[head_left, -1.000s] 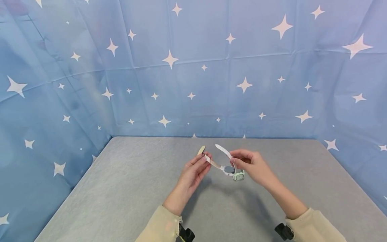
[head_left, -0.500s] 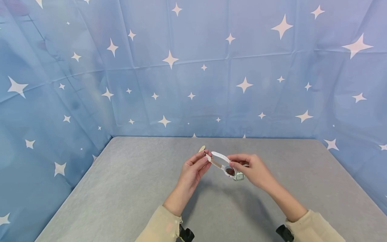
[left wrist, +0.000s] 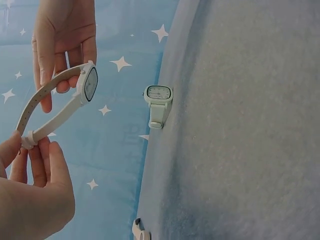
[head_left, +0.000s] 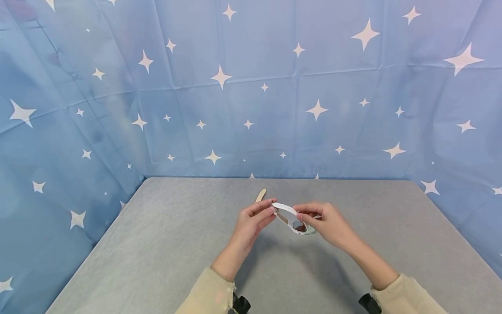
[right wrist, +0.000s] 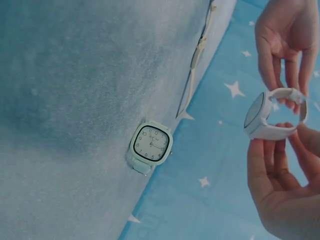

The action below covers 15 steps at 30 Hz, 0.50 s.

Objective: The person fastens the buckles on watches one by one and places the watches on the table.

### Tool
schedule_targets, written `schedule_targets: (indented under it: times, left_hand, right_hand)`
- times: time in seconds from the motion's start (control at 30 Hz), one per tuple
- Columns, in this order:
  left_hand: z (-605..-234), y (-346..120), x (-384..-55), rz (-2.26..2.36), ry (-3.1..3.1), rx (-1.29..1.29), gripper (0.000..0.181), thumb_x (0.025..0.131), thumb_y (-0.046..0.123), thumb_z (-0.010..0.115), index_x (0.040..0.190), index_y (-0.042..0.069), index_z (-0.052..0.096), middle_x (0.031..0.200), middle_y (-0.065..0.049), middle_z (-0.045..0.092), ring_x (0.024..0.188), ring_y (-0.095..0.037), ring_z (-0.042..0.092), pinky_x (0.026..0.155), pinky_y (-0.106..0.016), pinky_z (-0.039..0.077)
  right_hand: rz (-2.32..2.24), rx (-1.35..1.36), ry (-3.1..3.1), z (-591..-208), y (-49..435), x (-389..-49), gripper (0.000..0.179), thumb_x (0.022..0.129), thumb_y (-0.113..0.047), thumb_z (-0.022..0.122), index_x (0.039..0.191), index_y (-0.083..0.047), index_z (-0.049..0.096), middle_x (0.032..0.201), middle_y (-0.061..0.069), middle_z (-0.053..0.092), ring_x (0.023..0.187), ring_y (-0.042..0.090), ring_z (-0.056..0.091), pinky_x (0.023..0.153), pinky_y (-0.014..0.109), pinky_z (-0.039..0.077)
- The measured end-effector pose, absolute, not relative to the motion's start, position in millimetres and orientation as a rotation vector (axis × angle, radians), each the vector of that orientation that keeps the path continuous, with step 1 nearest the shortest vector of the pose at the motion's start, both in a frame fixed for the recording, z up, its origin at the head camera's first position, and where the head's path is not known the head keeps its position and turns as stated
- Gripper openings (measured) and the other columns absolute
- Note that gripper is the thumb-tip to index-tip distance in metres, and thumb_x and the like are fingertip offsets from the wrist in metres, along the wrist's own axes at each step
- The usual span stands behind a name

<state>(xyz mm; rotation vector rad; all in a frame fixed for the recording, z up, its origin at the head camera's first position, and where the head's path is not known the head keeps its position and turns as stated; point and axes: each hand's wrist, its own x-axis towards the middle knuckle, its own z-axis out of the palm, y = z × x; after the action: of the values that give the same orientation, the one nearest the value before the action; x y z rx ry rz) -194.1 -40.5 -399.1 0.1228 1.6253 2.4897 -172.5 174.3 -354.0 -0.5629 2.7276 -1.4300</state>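
Observation:
A white wristwatch (head_left: 285, 206) with a round case is held above the table by both hands, its strap bent into a loop. My left hand (head_left: 251, 222) pinches the buckle end, where the tip of the other strap half meets the buckle (left wrist: 29, 141). My right hand (head_left: 329, 222) grips the holed strap half between thumb and fingers, close to the case. In the left wrist view the watch's dial (left wrist: 91, 84) faces sideways. Behind the hands, a pale green square watch (right wrist: 151, 143) lies on the table, its dial up.
A thin cream-strapped item (head_left: 260, 195) lies on the table beyond my left hand, largely hidden there in the head view. The grey table (head_left: 157, 244) ends against a blue curtain (head_left: 270, 109) with white stars.
The free strap end, which stood up away from the buckle, has come down and left to the buckle at my left fingers. My right hand has shifted slightly down with it.

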Motion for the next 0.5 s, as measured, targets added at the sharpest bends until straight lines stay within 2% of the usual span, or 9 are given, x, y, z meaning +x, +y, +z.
schedule_targets:
  times: [0.2, 0.5]
  left_hand:
    - [-399.1, -39.4, -191.8, 2.403, 1.729, 0.189, 0.035, 0.091, 0.005, 0.07, 0.124, -0.006, 0.066, 0.129, -0.016, 0.068, 0.099, -0.007, 0.069, 0.094, -0.028, 0.056]
    - [-398.3, -37.0, -188.6, 2.305, 1.832, 0.235, 0.033, 0.09, 0.009, 0.072, 0.121, -0.002, 0.069, 0.121, -0.007, 0.072, 0.097, -0.005, 0.068, 0.094, -0.027, 0.056]
  right_hand:
    - [-1.45, -0.59, 2.696, -355.6, 173.6, -172.4, 0.029, 0.096, -0.014, 0.065, 0.121, -0.001, 0.07, 0.11, 0.016, 0.074, 0.083, 0.016, 0.069, 0.068, 0.031, 0.06]
    - [-1.424, -0.604, 2.723, -355.4, 171.9, -171.4, 0.027, 0.096, -0.013, 0.066, 0.119, -0.003, 0.072, 0.11, 0.013, 0.074, 0.083, 0.017, 0.068, 0.068, 0.026, 0.056]
